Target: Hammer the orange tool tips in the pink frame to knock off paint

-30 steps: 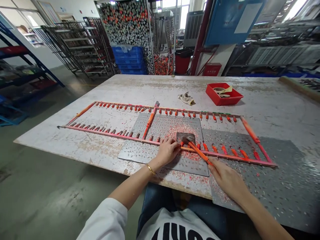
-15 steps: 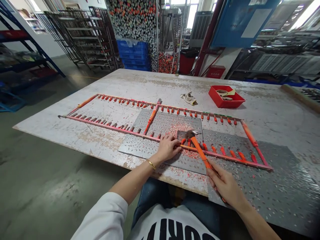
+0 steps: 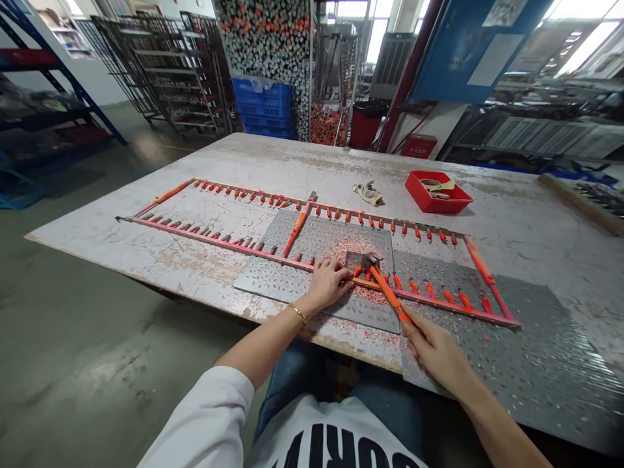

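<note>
Near the lower middle of the frame, the right hand (image 3: 435, 354) has its fingers closed around a small hammer (image 3: 389, 292) by its orange handle, the steel head (image 3: 370, 261) at a dark metal block (image 3: 357, 261) on a perforated sheet (image 3: 312, 244). The left hand (image 3: 329, 284) rests, fingers curled, on the near rail (image 3: 292, 262) of a pink rack (image 3: 253, 197) lined with orange-tipped pegs (image 3: 413, 286). A glancing blow could strike those fingers; loose red shavings (image 3: 353, 244) could let the rack slide, jarring pegs loose.

Head-worn view, forward and down
</note>
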A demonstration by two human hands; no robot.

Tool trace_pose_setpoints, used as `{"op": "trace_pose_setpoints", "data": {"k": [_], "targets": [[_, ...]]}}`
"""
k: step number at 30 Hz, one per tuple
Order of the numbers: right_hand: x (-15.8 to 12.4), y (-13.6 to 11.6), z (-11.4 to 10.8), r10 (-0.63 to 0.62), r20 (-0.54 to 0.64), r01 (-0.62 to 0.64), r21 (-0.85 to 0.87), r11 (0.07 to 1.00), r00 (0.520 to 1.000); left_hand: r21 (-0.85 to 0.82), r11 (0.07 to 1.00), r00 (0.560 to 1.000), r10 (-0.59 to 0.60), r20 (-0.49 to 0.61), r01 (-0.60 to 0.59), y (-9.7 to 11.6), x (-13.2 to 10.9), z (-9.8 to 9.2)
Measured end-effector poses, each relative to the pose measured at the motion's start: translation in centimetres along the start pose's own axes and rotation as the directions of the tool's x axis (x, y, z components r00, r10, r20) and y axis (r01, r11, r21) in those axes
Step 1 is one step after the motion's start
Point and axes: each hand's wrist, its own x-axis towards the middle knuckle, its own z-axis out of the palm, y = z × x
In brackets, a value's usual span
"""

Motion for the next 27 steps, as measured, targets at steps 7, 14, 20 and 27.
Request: {"op": "trace_pose_setpoints", "data": {"k": [7, 14, 20, 27], "targets": [[-2.3, -2.0, -1.4, -0.057, -0.347, 0.113, 0.146, 0.983, 0.936, -0.002, 1.000, 1.000, 0.006, -0.015, -0.006, 0.1, -0.1, 0.1], [-1.1, 1.4, 1.4, 0.156, 0.092, -0.171, 0.191, 0.967, 0.984, -0.010, 0.999, 0.999, 0.032, -0.023, -0.032, -0.1, -0.2, 0.4], [-2.9, -1.3, -1.4, 0.072, -0.152, -0.026, 0.288, 0.957, 0.986, -0.013, 1.000, 1.000, 0.021, -0.023, -0.021, 0.1, -0.3, 0.3], [-1.7, 0.5, 1.5, 0.054, -0.022, -0.048, 0.222, 0.974, 0.998, 0.002, 1.000, 0.999, 0.028, -0.029, -0.028, 0.0, -0.3, 0.4]]}}
